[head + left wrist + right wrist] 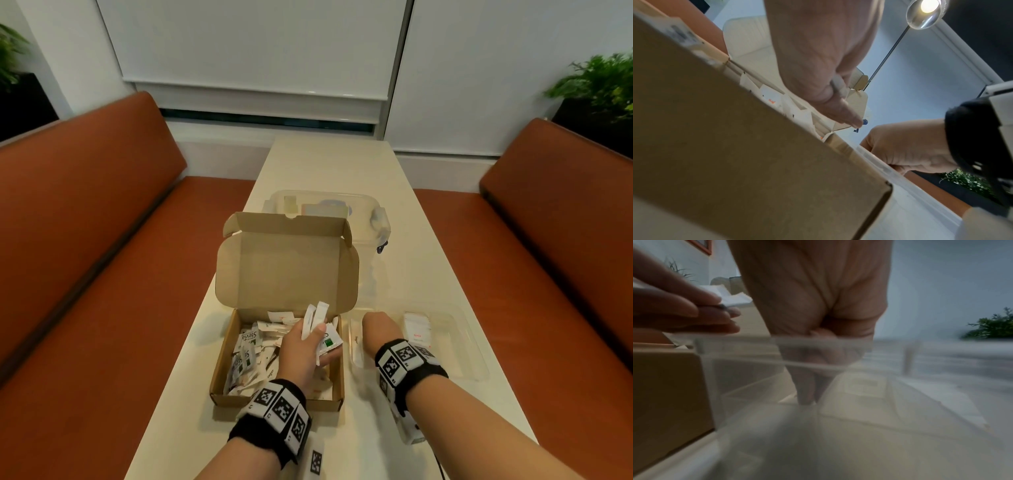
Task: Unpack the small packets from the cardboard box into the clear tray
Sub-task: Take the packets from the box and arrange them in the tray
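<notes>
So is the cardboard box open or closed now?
Open. The box has its lid standing up behind it, and the packets inside are visible.

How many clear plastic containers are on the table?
2. A clear tray lies right of the cardboard box, with the right hand reaching into it. A lidded clear tub sits behind the box's raised lid, partly hidden.

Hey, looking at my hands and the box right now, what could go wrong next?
1. The left hand pinches several white paper packets fanned loosely above the brown cardboard box; some might slip out on the way over.
2. The right hand reaches down inside the clear plastic tray, so it may block or nudge the drop.
</notes>
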Available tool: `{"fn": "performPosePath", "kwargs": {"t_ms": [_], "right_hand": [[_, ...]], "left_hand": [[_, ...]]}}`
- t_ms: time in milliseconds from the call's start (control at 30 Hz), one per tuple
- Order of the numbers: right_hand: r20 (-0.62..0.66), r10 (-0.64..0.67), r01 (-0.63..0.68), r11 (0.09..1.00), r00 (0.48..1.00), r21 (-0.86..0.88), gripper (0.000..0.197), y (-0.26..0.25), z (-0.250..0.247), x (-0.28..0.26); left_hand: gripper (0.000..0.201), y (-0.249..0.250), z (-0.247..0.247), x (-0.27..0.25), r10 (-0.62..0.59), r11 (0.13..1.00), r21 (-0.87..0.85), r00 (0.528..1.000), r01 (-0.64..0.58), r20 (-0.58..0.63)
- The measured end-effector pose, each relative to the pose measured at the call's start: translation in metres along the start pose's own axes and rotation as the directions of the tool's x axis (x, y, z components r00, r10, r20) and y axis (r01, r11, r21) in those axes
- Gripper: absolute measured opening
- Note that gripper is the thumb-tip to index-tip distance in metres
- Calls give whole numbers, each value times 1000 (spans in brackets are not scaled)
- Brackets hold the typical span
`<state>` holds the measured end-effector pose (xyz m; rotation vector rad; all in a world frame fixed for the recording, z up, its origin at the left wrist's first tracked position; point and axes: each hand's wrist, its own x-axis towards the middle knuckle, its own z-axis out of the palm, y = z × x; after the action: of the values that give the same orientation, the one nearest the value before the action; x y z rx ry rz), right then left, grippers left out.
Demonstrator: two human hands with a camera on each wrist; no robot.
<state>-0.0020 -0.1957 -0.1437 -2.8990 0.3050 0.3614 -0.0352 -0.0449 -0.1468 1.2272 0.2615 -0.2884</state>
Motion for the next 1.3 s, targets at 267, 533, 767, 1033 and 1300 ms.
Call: {"fn": "performPosePath", "kwargs": {"t_ms": [267, 533, 767, 1033, 1300], "right_hand": [[48, -28, 28, 1000, 998, 2, 21, 5, -1, -2], [-107, 0, 41, 925, 994, 378, 19, 5, -20, -12], [80, -139, 62, 789, 987, 611, 21, 0, -35, -30], [49, -102, 38, 708, 994, 705, 14, 16, -35, -33], [38, 33, -50, 588, 999, 807, 15, 52, -47, -26]], "left_hand": [[16, -5, 5, 4, -28, 1000, -3, 1000, 28, -11], [19, -7, 15, 4, -66, 998, 0, 997, 66, 31], [24, -5, 23, 1, -41, 999, 19, 999, 40, 36], [28, -6, 31, -3, -26, 999, 29, 998, 25, 52], [17, -9, 45, -3, -61, 997, -30, 994, 64, 91]]}}
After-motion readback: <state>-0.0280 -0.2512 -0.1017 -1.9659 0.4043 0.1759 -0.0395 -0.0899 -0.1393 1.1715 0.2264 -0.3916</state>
